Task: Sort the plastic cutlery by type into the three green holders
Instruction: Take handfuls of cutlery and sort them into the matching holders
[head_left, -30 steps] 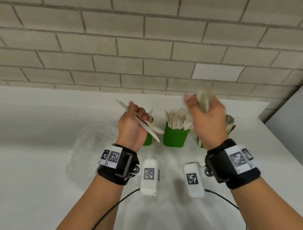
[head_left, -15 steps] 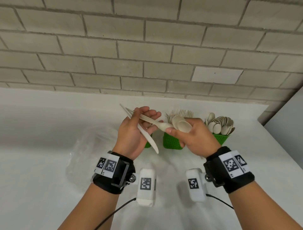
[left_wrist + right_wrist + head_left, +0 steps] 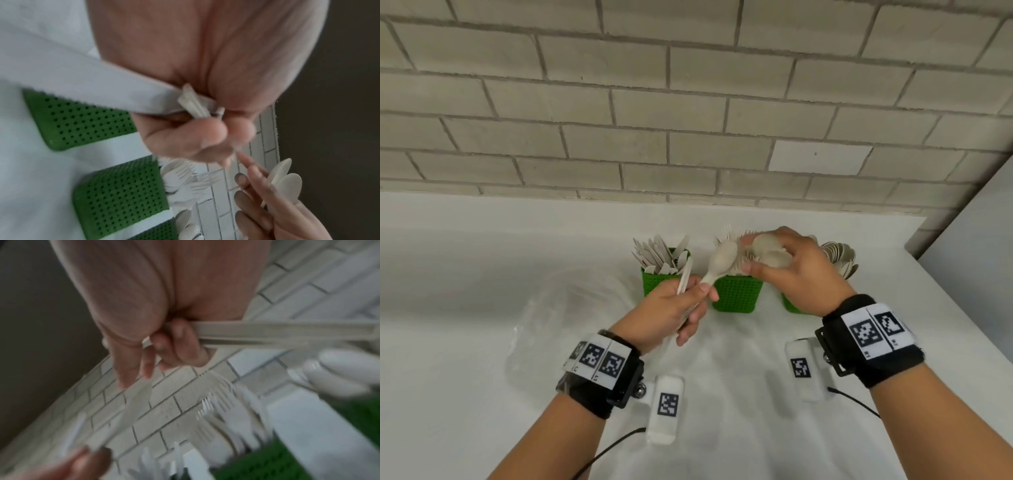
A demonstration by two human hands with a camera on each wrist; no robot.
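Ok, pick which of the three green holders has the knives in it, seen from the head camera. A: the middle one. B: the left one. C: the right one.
B: the left holder bristles with flat knife blades, while the middle holder shows fork tines and the right holder carries spoon bowls.

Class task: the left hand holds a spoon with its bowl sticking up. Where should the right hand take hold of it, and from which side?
Take the spoon by its bare neck just below the bowl, coming from the right. The left hand covers the lower handle, and the right hand is already beside it.
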